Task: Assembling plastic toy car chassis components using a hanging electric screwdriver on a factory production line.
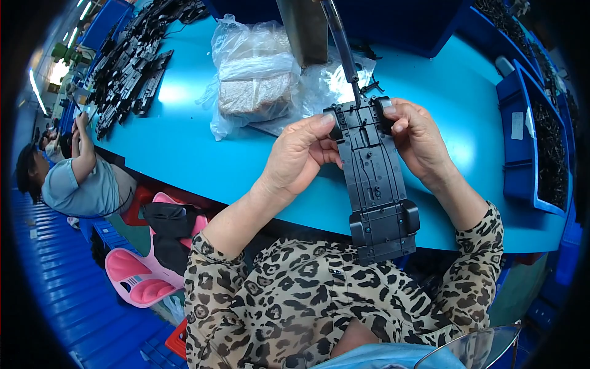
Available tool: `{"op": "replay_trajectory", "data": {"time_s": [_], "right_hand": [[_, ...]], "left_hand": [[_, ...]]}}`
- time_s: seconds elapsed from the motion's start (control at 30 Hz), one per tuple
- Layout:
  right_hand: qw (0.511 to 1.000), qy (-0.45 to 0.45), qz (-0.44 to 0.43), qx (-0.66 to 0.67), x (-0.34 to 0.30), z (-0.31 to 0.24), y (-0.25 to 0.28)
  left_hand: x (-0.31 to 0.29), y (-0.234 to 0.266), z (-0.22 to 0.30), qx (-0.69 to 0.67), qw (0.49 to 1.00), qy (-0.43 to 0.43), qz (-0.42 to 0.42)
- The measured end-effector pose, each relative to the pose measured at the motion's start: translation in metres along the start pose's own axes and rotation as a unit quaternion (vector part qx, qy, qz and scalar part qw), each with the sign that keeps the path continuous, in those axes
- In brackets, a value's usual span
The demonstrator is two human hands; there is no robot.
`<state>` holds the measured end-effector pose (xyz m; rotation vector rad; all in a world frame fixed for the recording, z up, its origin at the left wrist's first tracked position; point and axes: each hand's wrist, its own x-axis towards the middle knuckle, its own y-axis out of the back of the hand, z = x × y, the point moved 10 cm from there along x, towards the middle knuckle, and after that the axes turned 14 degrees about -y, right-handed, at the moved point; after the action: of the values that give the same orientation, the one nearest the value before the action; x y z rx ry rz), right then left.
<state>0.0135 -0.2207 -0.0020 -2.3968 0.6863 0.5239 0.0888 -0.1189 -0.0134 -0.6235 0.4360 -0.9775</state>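
A worker's two hands hold a black plastic toy-car chassis [375, 178] above the near edge of a curved turquoise desk [184, 154]. The left hand [301, 157] grips the chassis's far left corner, thumb pressed on its top face; the right hand [418, 138] clasps the far right corner, fingers curled around the edge. The chassis lies lengthwise away from the worker, its underside ribbing facing up, the near end over a leopard-print sleeve. The tip of a hanging powered screwdriver [343, 49] meets the chassis's far end between the two hands. Just beyond sits a clear plastic bag [255, 80] holding a greyish block. A stack of black chassis parts [132, 61] lies at the desk's far left, and blue bins [534, 141] of small dark parts line the right. At lower left, another person [74, 178] sits beside a pink stool [138, 277].
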Motion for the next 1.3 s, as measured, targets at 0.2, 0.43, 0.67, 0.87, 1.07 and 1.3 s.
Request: {"op": "replay_trajectory", "data": {"time_s": [0.2, 0.43, 0.67, 0.87, 1.07, 1.3], "right_hand": [[1.000, -0.001, 0.004, -0.003, 0.0012, 0.0012, 0.0013], [1.000, -0.002, 0.007, 0.001, 0.0007, 0.0015, 0.0011], [1.000, 0.000, 0.000, 0.007, 0.0019, 0.0026, 0.0017], [1.000, -0.005, 0.002, 0.005, 0.0012, 0.0024, -0.0001], [1.000, -0.002, 0.003, 0.002, 0.0018, 0.0022, 0.0016], [1.000, -0.007, 0.004, 0.001, 0.0030, 0.0043, 0.0027]], "left_hand": [[-0.0001, -0.0010, 0.0005, -0.002, 1.000, -0.003, 0.002], [-0.0008, -0.0008, 0.0008, -0.002, 1.000, -0.003, 0.006], [-0.0012, -0.0033, 0.0007, -0.016, 1.000, -0.002, -0.012], [-0.0012, -0.0013, -0.0007, -0.018, 1.000, 0.001, -0.005], [-0.0009, -0.0020, -0.0010, -0.017, 1.000, -0.001, -0.016], [-0.0008, -0.0017, -0.0014, -0.026, 1.000, -0.004, -0.011]]}}
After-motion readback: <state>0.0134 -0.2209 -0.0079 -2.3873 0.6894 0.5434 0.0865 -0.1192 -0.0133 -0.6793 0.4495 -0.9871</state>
